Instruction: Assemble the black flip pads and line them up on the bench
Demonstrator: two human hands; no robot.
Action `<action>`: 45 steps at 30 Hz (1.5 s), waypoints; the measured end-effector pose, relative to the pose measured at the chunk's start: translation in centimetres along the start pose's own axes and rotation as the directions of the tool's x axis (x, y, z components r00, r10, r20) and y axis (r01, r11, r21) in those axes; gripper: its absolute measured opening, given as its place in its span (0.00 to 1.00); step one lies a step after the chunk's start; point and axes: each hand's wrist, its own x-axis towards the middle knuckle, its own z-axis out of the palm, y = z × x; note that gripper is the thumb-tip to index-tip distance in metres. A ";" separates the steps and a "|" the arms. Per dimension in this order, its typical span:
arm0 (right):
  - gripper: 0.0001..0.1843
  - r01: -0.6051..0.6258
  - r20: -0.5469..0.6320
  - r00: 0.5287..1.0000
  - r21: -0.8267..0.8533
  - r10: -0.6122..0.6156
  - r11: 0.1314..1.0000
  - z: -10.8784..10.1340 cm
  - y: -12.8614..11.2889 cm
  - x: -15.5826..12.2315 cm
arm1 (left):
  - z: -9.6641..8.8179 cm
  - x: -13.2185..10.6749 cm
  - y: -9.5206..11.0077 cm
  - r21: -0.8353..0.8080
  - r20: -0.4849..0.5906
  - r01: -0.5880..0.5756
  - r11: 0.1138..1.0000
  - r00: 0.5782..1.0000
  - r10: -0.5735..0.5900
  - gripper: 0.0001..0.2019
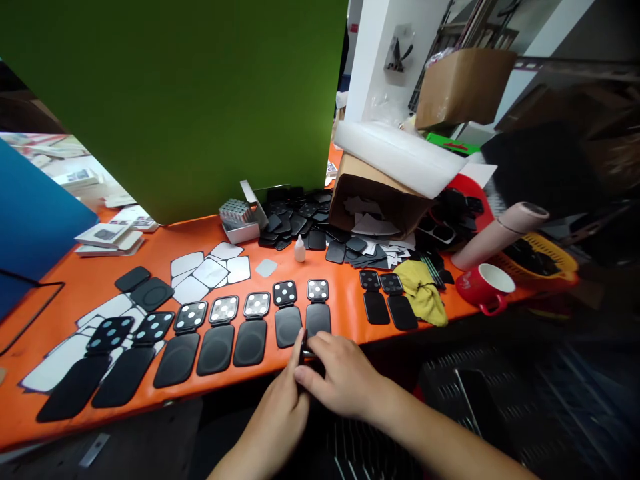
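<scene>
My left hand [281, 407] and my right hand [340, 379] meet at the front edge of the orange table [345, 313]. Both close on a small black part [306, 353], mostly hidden by the fingers. Just beyond them lies a row of black pads [250, 341], each paired with a small square piece bearing white dots [257, 305]. The nearest pad [318, 319] sits right above my fingertips. Two more pad pairs [387, 299] lie to the right.
A yellow cloth [424, 295], a red mug [483, 287], a tipped cardboard box [373, 200], a heap of black parts [295, 223], a small dropper bottle [299, 249], white backing sheets [210, 270] and a green screen [190, 100] surround the work area.
</scene>
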 end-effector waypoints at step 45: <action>0.15 -0.467 0.425 0.881 0.854 0.208 0.231 0.6 3.4 -1.0 | -0.3 -0.7 -1.1 0.256 0.027 -0.168 0.952 0.986 0.166 0.33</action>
